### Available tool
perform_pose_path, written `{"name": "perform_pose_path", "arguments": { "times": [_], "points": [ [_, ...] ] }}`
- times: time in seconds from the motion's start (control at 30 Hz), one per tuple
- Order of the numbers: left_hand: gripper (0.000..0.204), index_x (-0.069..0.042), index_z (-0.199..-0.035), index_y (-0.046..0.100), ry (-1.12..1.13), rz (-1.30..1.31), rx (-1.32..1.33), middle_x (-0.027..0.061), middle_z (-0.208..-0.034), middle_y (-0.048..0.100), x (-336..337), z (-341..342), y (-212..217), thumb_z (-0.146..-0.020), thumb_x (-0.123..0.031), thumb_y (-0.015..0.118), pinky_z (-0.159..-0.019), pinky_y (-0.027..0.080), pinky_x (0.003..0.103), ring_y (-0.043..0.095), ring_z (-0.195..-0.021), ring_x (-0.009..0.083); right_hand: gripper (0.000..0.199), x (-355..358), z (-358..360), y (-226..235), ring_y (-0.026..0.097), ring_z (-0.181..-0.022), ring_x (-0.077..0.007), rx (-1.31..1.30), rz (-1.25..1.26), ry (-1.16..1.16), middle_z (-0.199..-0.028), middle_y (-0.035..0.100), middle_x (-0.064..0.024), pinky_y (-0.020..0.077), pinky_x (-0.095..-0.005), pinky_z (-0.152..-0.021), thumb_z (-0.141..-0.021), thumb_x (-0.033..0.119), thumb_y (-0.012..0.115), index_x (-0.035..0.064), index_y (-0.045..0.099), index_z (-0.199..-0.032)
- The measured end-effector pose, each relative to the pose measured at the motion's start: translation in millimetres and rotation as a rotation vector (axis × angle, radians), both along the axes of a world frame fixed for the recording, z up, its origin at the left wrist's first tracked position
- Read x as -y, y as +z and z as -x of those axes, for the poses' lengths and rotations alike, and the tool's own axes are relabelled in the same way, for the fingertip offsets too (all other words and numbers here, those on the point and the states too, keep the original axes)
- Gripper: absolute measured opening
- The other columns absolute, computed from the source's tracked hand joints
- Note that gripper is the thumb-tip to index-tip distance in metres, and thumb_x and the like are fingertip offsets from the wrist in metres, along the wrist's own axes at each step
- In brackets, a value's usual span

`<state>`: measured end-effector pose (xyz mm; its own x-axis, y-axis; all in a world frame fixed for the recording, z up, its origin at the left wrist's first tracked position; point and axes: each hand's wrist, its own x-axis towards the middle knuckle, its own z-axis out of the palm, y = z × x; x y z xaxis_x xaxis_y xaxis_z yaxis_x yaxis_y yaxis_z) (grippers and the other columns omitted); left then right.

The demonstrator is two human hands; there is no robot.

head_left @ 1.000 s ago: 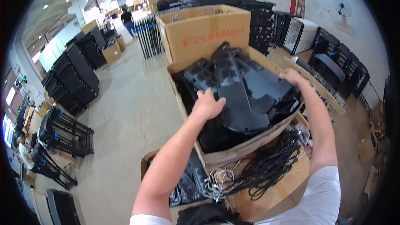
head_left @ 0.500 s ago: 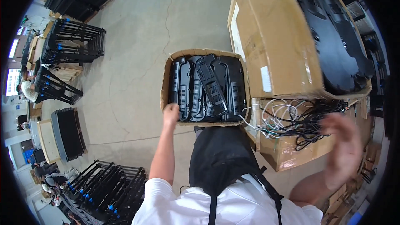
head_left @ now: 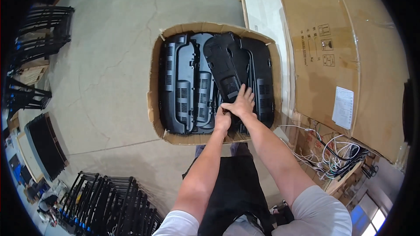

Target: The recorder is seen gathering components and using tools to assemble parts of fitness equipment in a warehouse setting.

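Bare concrete floor [head_left: 109, 52] is spreading out around an open cardboard box [head_left: 154, 105] on a workshop floor, where a person is bending over a load of black moulded plastic back covers. Inside the box, about four covers are showing, lying flat and side by side; the top cover [head_left: 223, 67] is lying tilted across the others, near the box's middle. The right hand [head_left: 239, 103] is pressing flat on that cover's lower end, fingers spread, not closed around anything. The left hand [head_left: 222, 121] is curling at the same end just beside it; whether it is actually gripping the edge cannot be told. The cover is looking light and stiff but smooth, likely to flex if lifted by one corner, so its long edges or the ribbed vent section are probably offering the surest hold. One larger carton [head_left: 341, 52] is standing to the right, with a tangle of cables [head_left: 337, 155] below it. Black metal racks [head_left: 105, 201] are lining the left side.
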<state>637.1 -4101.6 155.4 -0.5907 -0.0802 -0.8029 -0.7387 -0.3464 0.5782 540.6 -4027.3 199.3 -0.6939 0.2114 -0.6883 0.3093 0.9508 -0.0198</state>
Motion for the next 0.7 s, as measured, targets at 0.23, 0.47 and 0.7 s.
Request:
{"name": "perform_pose_path", "arguments": {
  "times": [0.23, 0.47, 0.7],
  "points": [
    [0.034, -0.008, -0.131, 0.065, 0.246, -0.493, 0.01, 0.0022, -0.116, 0.069, 47, -16, 24, -0.099, -0.002, 0.057, -0.091, 0.051, 0.032, 0.064, -0.105, 0.013, 0.12, 34, 0, 18, 0.047, -0.141, -0.0438, -0.169, 0.144, 0.033, -0.151, 0.048, -0.0264, 0.0425, -0.0523, -0.116, -0.067, 0.032, 0.088, 0.0005, 0.024, -0.164],
    [0.034, 0.002, -0.133, 0.064, 0.057, 0.978, -0.186, 0.0225, -0.128, 0.065, 231, -23, 34, -0.103, -0.012, 0.059, -0.107, 0.048, 0.044, 0.061, -0.12, 0.0363, 0.086, 7, 24, 94, 0.061, -0.123, -0.0229, 0.067, 1.202, -0.372, -0.139, 0.062, -0.0175, 0.0461, -0.033, -0.108, -0.075, 0.013, 0.073, -0.0031, 0.045, -0.155],
    [0.07, 0.01, -0.157, 0.037, -0.164, 0.895, 0.077, 0.0343, -0.159, 0.041, 255, -15, -36, -0.107, -0.036, 0.055, -0.126, 0.031, 0.047, 0.038, -0.151, 0.0465, 0.038, 67, -12, 30, 0.069, -0.093, -0.0192, 0.109, 1.422, -0.806, -0.101, 0.075, -0.0079, 0.0526, -0.0335, -0.091, -0.081, 0.001, 0.063, -0.0031, 0.069, -0.117]
  ]
}}
